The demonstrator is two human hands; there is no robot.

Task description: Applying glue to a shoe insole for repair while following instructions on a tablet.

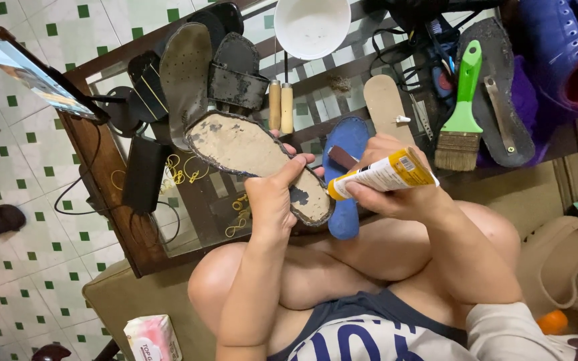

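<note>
Bright, even light fills the room from overhead, and shadows under the worktop are soft and short. The white bowl is nearly blown out. Everything looks sharp, with no motion blur, though the wide lens bends the tiled floor near the edges.

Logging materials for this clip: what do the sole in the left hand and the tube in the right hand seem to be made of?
Sole: probably rubber or foam, matte tan, worn, with dark patches and a ragged dark rim. Tube: looks like soft metal or plastic, glossy yellow and white, dented under the right hand; the left hand grips the sole.
</note>
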